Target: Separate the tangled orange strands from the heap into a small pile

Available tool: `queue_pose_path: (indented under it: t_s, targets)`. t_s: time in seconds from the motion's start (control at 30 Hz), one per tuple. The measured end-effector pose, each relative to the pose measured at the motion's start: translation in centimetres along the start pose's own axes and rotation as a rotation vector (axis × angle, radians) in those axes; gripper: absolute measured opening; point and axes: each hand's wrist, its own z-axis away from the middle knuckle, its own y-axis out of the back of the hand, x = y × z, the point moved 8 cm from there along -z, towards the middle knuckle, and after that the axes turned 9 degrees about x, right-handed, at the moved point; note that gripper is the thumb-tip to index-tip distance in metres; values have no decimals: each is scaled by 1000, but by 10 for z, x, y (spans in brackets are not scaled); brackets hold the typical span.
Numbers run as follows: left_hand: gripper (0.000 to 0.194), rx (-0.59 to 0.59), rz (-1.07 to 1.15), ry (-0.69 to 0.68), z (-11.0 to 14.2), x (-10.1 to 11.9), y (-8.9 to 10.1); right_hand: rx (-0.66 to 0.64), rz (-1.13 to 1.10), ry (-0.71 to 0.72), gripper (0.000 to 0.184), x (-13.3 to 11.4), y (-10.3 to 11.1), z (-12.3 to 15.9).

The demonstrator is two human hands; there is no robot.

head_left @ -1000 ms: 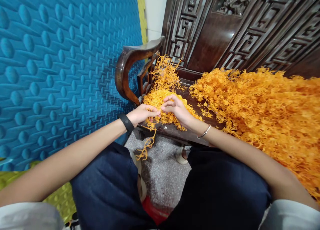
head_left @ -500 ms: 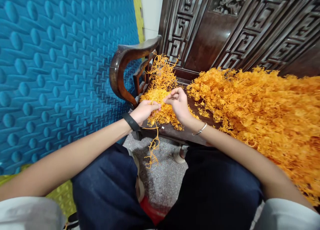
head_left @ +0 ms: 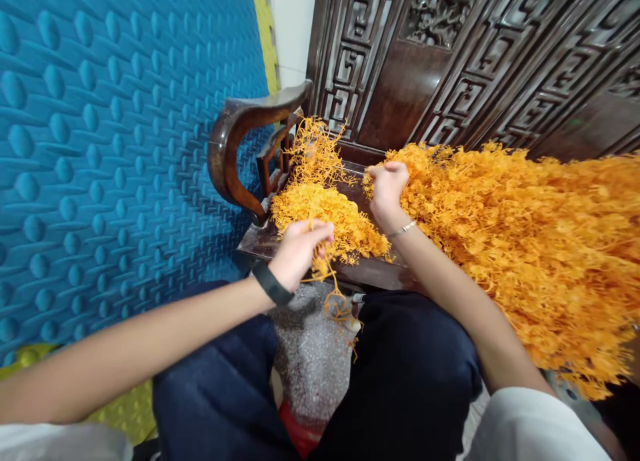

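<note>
My left hand [head_left: 303,247] is closed on thin orange plastic sprigs [head_left: 336,301], whose stringy ends dangle below it over the gap between the knees. It sits in front of a low heap of bright orange plastic flower pieces [head_left: 320,204] on the wooden bench seat. My right hand [head_left: 389,184] is at the left edge of a much larger orange pile [head_left: 500,214]. Its fingers are bent and pinched at the pile's edge; what is between them is hidden. Behind the low heap lies a tangle of bare orange stems [head_left: 317,151].
The dark wooden bench has a curved armrest [head_left: 225,141] at its left end and a carved backrest [head_left: 410,81] behind. Blue textured foam matting [head_left: 125,147] fills the left side. Speckled floor [head_left: 310,361] shows between the knees.
My right hand has moved away from the left, rightward to the large pile. My left hand has come slightly nearer and lower, still with the dangling sprigs. The view has shifted slightly.
</note>
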Motion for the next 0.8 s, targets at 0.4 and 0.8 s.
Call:
queue_pose_path:
  t_s: [0.4, 0.8]
  targets:
    - [12, -139, -65, 69, -3, 7, 32, -656, 340, 343, 8, 0, -19, 74]
    - [11, -102, -23, 90, -8, 10, 62, -855, 427, 396, 15, 28, -62, 88]
